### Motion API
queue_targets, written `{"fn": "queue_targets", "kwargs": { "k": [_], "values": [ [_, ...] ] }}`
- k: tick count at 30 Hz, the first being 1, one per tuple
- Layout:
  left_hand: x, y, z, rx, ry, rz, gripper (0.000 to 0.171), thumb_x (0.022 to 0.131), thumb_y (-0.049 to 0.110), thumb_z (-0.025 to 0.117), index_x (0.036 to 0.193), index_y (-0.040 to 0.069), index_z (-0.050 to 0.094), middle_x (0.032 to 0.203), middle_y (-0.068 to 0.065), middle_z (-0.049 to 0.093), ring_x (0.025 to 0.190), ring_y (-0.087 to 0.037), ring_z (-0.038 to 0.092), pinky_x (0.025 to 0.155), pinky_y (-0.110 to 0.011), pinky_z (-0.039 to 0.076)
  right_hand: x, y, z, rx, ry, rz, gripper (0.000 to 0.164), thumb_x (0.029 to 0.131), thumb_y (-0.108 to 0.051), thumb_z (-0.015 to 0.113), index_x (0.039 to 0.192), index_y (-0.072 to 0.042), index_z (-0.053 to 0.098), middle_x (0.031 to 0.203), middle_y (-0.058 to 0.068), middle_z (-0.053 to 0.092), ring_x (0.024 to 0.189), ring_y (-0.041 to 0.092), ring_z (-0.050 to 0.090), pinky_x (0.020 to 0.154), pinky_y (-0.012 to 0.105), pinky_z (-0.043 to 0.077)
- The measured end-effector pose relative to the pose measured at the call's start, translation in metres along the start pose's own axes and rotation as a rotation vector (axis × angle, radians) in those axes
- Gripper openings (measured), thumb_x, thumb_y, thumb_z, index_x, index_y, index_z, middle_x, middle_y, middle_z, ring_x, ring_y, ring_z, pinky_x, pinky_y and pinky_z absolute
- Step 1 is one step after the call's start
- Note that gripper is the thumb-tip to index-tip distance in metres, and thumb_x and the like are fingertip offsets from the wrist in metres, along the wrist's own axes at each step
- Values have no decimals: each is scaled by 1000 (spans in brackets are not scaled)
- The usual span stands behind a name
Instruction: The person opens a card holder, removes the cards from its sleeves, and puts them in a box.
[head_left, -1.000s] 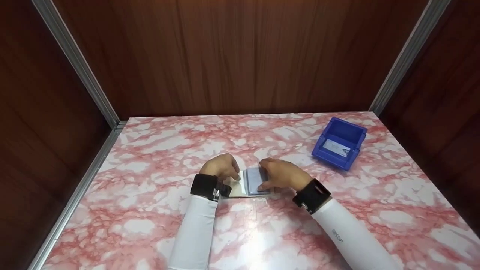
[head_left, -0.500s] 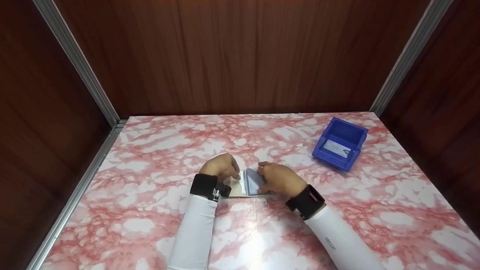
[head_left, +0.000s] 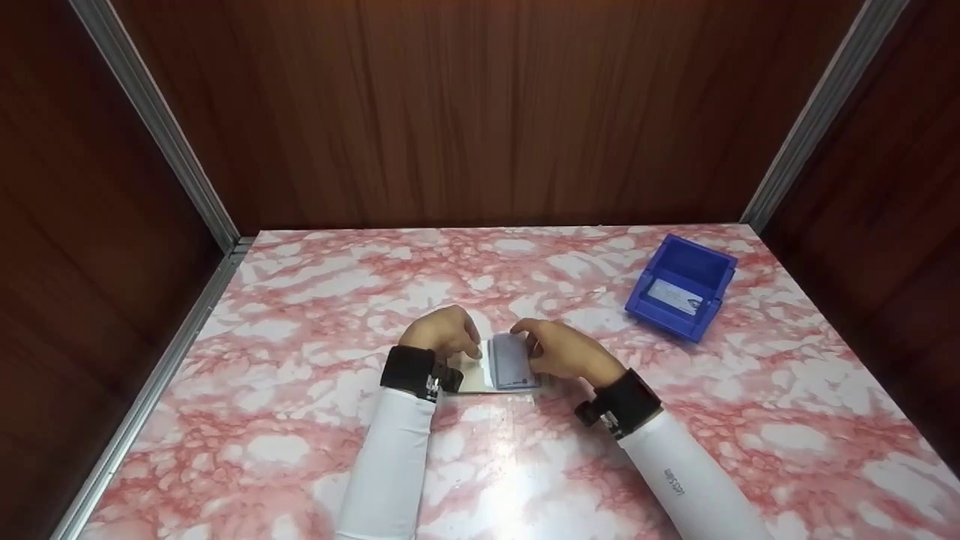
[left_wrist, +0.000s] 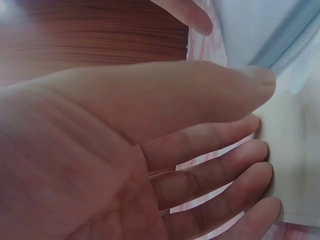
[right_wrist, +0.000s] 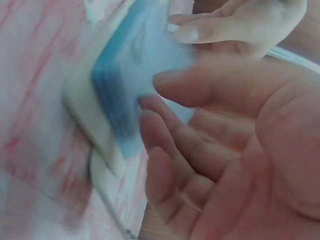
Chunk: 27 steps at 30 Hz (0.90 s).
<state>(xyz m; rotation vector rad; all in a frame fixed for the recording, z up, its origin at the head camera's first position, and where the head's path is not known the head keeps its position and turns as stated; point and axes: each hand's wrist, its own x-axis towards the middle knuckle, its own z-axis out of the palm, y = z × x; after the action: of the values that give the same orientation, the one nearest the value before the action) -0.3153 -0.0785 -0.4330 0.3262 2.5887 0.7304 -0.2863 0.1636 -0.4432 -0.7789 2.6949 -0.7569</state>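
A card holder [head_left: 514,364] with a cream cover and several bluish clear sleeves lies spread on the marble-patterned table. My left hand [head_left: 441,334] rests at its cream left cover [left_wrist: 295,165], fingertips touching that surface and thumb near the sleeves. My right hand [head_left: 570,352] is bent over the right side of the sleeves [right_wrist: 127,75]. In the right wrist view its thumb and fingertips are at the sleeves with a gap between them; blur hides the exact contact. The card's print is too small to read.
A blue plastic bin [head_left: 682,289] with a white label stands at the table's right rear. Dark wood-grain panels [head_left: 480,112] rise at the back and both sides, with metal strips along the corners. The marbled tabletop [head_left: 277,450] shines with glare near the front.
My right hand tilted the sleeve up from its right side half a second ago; now its fingers have drawn back rightward and more of the sleeve shows. My left hand stays in place.
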Motion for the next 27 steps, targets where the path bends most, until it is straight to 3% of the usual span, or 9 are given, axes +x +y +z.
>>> {"fn": "queue_targets", "kwargs": {
  "k": [4, 8, 11, 14, 17, 22, 27],
  "values": [
    [-1, 1, 0, 22, 2, 10, 27, 88, 21, 85, 113, 10, 82, 102, -5, 74, 76, -17, 64, 66, -25, 50, 5, 11, 2, 158, 86, 70, 56, 92, 3, 75, 145, 6, 56, 110, 22, 78, 100, 27, 75, 83, 32, 62],
    [-3, 1, -2, 29, -10, 21, 28, 90, 18, 83, 116, 8, 79, 101, -4, 71, 74, -18, 63, 64, -25, 49, 7, 20, 7, 416, 143, 166, 68, 93, 4, 73, 154, 12, 44, 115, 25, 77, 95, 17, 74, 80, 23, 61],
    [-5, 0, -6, 5, -14, 22, 27, 93, 15, 79, 119, 6, 78, 106, -7, 72, 74, -20, 65, 64, -26, 50, 9, 23, 8, 583, 139, 234, 69, 95, 3, 70, 155, 15, 40, 117, 25, 77, 91, 12, 73, 84, 25, 66],
    [-6, -1, -11, -24, -11, 12, 25, 98, 13, 73, 122, 6, 76, 113, -11, 74, 77, -21, 66, 67, -27, 51, 11, 22, 9, 658, 106, 276, 65, 96, 0, 70, 153, 16, 43, 117, 20, 76, 91, 11, 74, 89, 29, 68],
    [-7, -3, -14, -33, -8, 10, 24, 101, 10, 69, 124, 5, 76, 116, -12, 73, 80, -19, 64, 70, -27, 51, 14, 18, 11, 646, 84, 279, 60, 96, -3, 70, 150, 14, 51, 117, 17, 75, 93, 11, 73, 88, 28, 68],
    [-6, -7, -14, -31, -9, 38, 25, 101, 4, 67, 124, 1, 75, 106, -10, 72, 80, -14, 58, 68, -24, 49, 22, 2, 20, 535, 111, 217, 50, 94, -7, 73, 141, 8, 64, 122, 22, 78, 97, 13, 74, 84, 21, 63],
    [-5, -9, -13, -21, 8, 4, 31, 97, 0, 67, 127, 2, 75, 101, -9, 73, 73, -13, 58, 62, -22, 47, 30, -19, 31, 315, 127, 36, 42, 92, -3, 79, 131, 8, 70, 114, 21, 81, 104, 26, 80, 91, 31, 66]
  ]
}}
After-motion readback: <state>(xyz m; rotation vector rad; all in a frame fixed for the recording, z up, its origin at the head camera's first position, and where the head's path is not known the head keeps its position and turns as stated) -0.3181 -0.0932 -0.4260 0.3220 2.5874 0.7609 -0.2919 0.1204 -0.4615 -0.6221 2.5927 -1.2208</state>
